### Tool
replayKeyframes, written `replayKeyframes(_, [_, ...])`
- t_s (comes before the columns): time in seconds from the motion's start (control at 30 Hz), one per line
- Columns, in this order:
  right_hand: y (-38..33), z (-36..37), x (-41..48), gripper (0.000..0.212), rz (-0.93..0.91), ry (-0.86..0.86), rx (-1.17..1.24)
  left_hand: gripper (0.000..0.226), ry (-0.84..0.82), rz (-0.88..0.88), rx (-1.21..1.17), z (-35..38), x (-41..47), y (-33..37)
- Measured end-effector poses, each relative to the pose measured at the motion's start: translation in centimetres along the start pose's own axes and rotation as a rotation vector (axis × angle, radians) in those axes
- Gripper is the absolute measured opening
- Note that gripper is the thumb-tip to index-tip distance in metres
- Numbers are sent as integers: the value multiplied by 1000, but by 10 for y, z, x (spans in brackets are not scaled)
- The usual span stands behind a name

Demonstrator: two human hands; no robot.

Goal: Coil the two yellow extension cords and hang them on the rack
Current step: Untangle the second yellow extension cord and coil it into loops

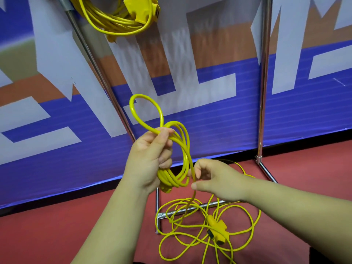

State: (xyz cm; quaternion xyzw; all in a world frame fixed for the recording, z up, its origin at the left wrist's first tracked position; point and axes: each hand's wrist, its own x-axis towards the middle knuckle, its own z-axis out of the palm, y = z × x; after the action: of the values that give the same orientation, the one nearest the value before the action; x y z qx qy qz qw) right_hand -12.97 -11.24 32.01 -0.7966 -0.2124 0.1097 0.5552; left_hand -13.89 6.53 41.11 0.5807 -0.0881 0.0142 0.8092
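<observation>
- The left grip [148, 159] is clenched round the loose cord [182, 145], its fingers curled over a bundle of several loops held up in front of the rack [264, 73].
- The loops leave the top of that grip, curve down past its right side and end below the wrist. One more loop stands up above the thumb.
- A yellow plug [166, 189] pokes out beneath the heel of the left grip, touching the bottom of the bundle.
- The right grip [217, 178], just beside the left and lower, pinches a single strand of the same cord between thumb and fingertips.
- Above that pinch the strand rises to the bundle; below it, the strand drops to the floor [57, 235].
- On the red floor the rest of the loose cord lies in slack, overlapping curves, some draped over the rack's low foot bar. Its yellow socket block [217, 228] lies among them, below the right forearm.
- The hung cord [106, 21], already coiled, hangs at the upper left of the rack, well above both grips.
- A blue, white and orange banner [209, 115] stands behind the rack.
</observation>
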Motion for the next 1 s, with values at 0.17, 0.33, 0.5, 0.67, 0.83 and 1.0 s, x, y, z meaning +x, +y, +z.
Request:
replayKeyframes(0.17, [-7, 9, 7, 30, 10, 40, 159, 14, 21, 33, -45, -13, -4, 9])
replayKeyframes(0.33, [-15, 3, 9, 23, 23, 105, 217, 17, 61, 25, -51, -30, -1, 13])
replayKeyframes(0.5, [-34, -12, 5, 19, 77, 256, 443, 21, 179, -97, 19, -54, 9, 6])
replayKeyframes(0.67, [-37, -34, 8, 13, 174, 592, 588, 19, 38, -339, 479, -57, 3, -12])
replayKeyframes(0.83, [1, -53, 14, 11, 254, 847, 236, 29, -140, -484, 484, -52, -6, -7])
replayKeyframes(1.0, [29, -60, 9, 16, 417, 579, -496, 31, -55, -344, 228, -49, -6, 4])
